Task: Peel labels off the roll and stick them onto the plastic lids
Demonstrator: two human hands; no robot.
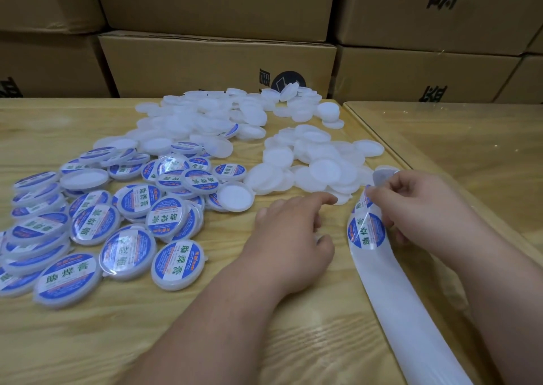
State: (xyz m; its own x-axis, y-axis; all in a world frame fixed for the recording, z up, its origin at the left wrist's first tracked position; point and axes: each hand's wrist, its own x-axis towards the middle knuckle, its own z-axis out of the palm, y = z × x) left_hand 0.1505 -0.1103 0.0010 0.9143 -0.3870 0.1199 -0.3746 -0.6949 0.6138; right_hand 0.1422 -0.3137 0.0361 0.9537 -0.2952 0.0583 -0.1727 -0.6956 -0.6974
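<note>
While the right hand (411,205) works at the right-centre of the frame, its grip is closed on the label strip (390,273): thumb and forefinger pinch the strip's far end, where a partly lifted label (363,201) curls up at the fingertips. One whole blue-and-white round label (366,231) sits on the backing just below that. From there the bare white backing runs down toward the lower right corner of the frame, lying on the wooden worktop (205,311).

Left hand (291,237) is at frame centre, palm down just over or on the worktop; contact cannot be confirmed. Its grip holds nothing. The forefinger is stretched out toward the nearest plain lids; the other fingers are loosely curled.

Plain white lids (323,170) lie in a loose overlapping heap in the upper centre, spreading to the right-centre, just beyond both hands. A second scatter of them reaches the far edge of the worktop.

Labelled lids (176,264) are piled at left and lower left, many overlapping, blue labels facing up. A few unlabelled lids are mixed in at the pile's upper and right edges.

Stacked cardboard boxes (217,64) with black printing fill the top of the frame behind the worktop. A second tabletop (470,137) with a glossy surface butts against the worktop at upper right.
</note>
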